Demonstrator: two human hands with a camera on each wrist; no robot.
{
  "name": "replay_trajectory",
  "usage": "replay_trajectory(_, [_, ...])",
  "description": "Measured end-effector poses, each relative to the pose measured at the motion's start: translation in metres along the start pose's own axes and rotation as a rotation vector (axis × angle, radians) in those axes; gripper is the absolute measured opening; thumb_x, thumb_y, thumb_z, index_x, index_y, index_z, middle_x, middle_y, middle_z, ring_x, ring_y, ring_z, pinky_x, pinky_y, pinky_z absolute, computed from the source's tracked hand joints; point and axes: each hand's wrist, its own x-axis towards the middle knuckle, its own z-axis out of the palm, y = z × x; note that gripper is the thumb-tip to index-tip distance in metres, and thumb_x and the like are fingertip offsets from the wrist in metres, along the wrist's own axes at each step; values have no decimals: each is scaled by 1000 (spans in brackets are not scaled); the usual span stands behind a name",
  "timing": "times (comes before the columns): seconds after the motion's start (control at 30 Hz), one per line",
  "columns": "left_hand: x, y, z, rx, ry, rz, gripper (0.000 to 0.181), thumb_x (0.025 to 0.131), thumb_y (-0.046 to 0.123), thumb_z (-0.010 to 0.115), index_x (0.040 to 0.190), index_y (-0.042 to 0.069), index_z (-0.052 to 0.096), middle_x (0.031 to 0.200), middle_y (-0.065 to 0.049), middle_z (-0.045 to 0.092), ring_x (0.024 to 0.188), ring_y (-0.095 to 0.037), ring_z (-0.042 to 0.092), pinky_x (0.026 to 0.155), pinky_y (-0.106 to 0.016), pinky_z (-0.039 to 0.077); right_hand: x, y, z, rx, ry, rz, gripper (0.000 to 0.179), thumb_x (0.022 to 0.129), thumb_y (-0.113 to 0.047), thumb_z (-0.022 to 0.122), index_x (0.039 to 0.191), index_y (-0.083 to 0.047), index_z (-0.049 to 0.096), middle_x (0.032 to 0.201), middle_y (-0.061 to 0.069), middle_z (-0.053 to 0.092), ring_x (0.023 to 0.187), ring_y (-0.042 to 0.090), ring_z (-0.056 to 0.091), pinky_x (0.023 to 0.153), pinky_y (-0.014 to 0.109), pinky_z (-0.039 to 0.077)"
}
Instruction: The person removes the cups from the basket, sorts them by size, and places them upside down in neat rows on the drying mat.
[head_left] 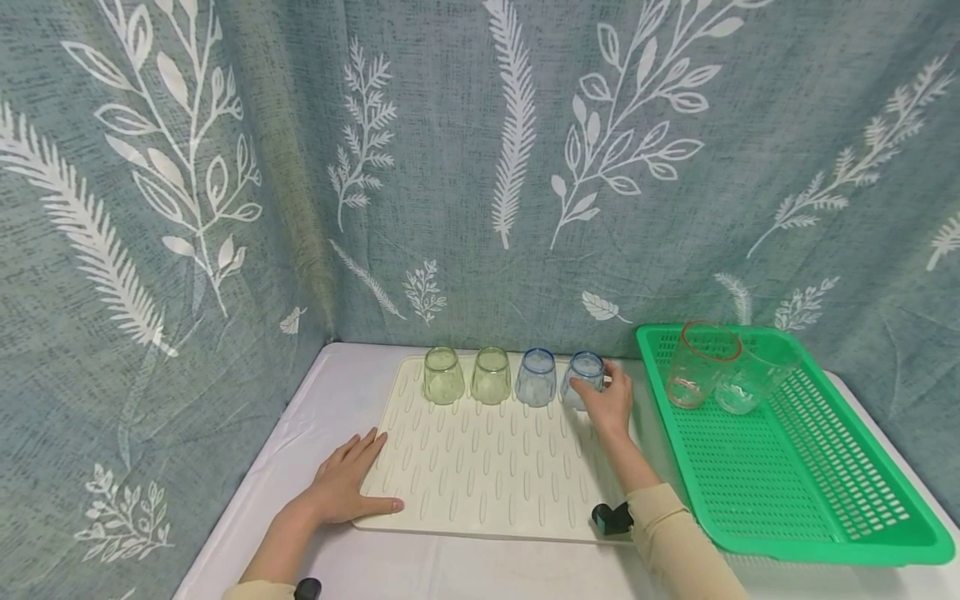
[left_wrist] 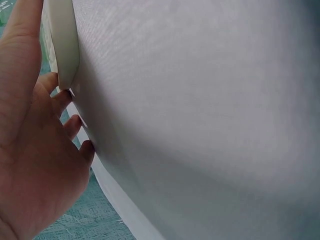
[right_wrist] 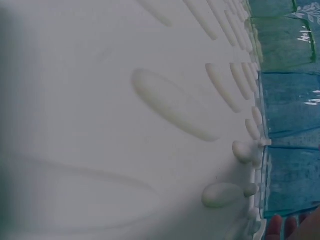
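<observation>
Works at a white-covered worktop (head_left: 450,571) boxed in by fabric at left, back and right. Starts, nearest, with a beige left sleeve (head_left: 258,592) and right sleeve (head_left: 678,533), plus a black wrist device (head_left: 308,588) by the left cuff and a second black device (head_left: 613,518) by the right.

Rests the left grip (head_left: 341,487) at the near left corner of a cream mat (head_left: 487,483), fingers spread, thumb lying over the mat and fingertips along its left edge. Cannot tell, from the left wrist view, exactly how firmly to call that contact.

Carries on across the mat, patterned with rows of long ovals, to a line of four small tumblers at its far edge, all standing wider end down. From left to right, runs green glass (head_left: 444,379), second green glass (head_left: 491,379), blue glass (head_left: 536,383), then rightmost blue glass (head_left: 587,367), just beside one another.

Pinches that last one with the right grip (head_left: 611,407), thumb on the near left side, fingers round the right. In the right wrist view, stands level with its blue neighbour.

To the right, beside the mat, sits in green: a perforated basket (head_left: 862,552), bearing near its far end a red-rimmed glass (head_left: 697,371) and a clear glass (head_left: 753,379), both rim up.

Farthest, hangs in blue-green folds: a curtain (head_left: 450,167) printed with white leaves and sprigs.
</observation>
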Motion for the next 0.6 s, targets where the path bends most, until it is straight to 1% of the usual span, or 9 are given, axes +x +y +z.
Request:
replay_trajectory(0.2, [0,2,1,4,-1,7,115,69,62,78,151,-1,28,155,-26,24,140,-50,18,107,-70,16,-1,0,-3,10,10,-11,66,82,-19,76,137,1,45,132,23,41,117,38,43,97,50,40])
replay_trajectory(0.33, [1,1,1,0,-4,13,116,69,63,77,151,-2,27,155,-26,23,140,-50,17,107,-71,16,-4,-3,-4,20,31,-31,70,82,-18,76,140,0,42,137,23,38,126,40,37,104,52,35])
replay_trajectory(0.47, [2,0,0,2,-11,15,115,70,63,76,151,-2,27,155,-27,23,140,-51,17,106,-71,17,-11,-14,-6,46,68,-58,71,82,-21,77,141,-3,41,142,22,34,131,39,31,107,53,31])
replay_trajectory(0.6, [1,1,-1,9,-12,20,113,71,62,77,151,-2,28,155,-27,24,139,-51,19,105,-71,19,-19,-31,-10,93,86,-81,68,83,-23,76,140,-6,44,141,19,36,127,36,34,103,51,34])
